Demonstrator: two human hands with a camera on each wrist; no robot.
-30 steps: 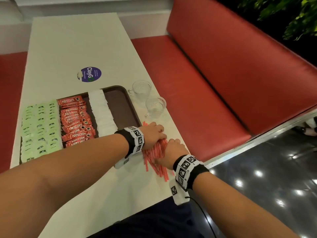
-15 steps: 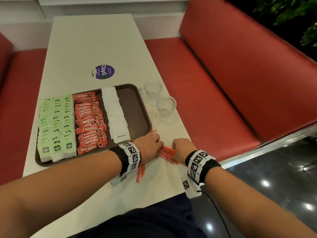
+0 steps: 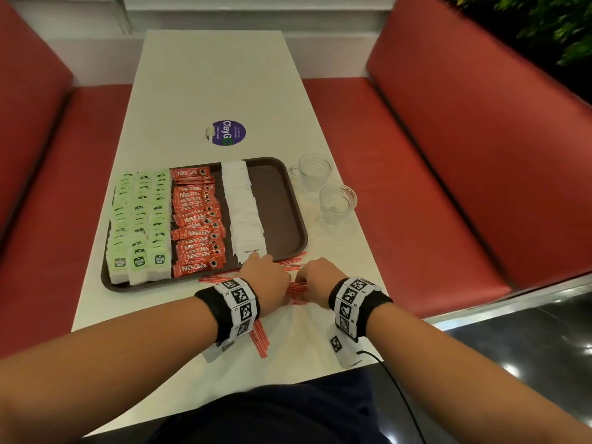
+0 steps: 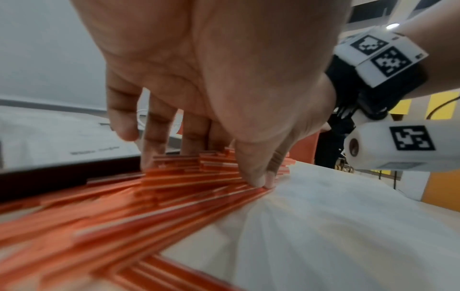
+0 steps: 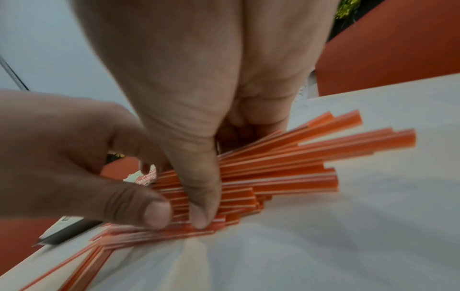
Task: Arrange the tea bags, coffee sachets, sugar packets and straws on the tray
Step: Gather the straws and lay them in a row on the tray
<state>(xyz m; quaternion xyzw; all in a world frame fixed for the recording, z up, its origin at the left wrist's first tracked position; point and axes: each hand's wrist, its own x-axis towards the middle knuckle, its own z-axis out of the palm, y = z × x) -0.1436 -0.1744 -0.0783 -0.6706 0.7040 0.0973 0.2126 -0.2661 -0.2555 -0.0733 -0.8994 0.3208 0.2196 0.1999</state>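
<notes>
1. Both forearms reach forward over the near edge of the table [image 3: 179, 91], wrists close together, knuckles up and palms down.
2. The left hand [image 3: 266, 278] sits on the pile of straws [image 3: 293, 288]. In the left wrist view its fingers [image 4: 154, 137] point down, slightly curved and spread, tips pressing into the straws [image 4: 124, 200], with the thumb at the pile's near edge.
3. The right hand [image 3: 315, 278] is just beside the left, almost touching it. In the right wrist view its thumb [image 5: 196, 187] and curled fingers pinch a bundle of straws [image 5: 286, 157] from both sides; the left hand's thumb [image 5: 139, 208] presses the same bundle next to it.
4. The straws lie on the table under and between the hands. Some fan out past the right hand, and a few trail back under the left wrist toward the person.
5. The tray [image 3: 278, 200] lies just beyond the hands, its near rim touching a few straws.
6. On the tray, ahead of the left hand, run rows of sugar packets [image 3: 245, 206], then coffee sachets [image 3: 197, 219], then tea bags [image 3: 137, 225] farthest left.
7. The strip of tray ahead of the right hand is bare brown.
8. Two glass cups [image 3: 336, 203] stand beyond the right hand, beside the tray.
</notes>
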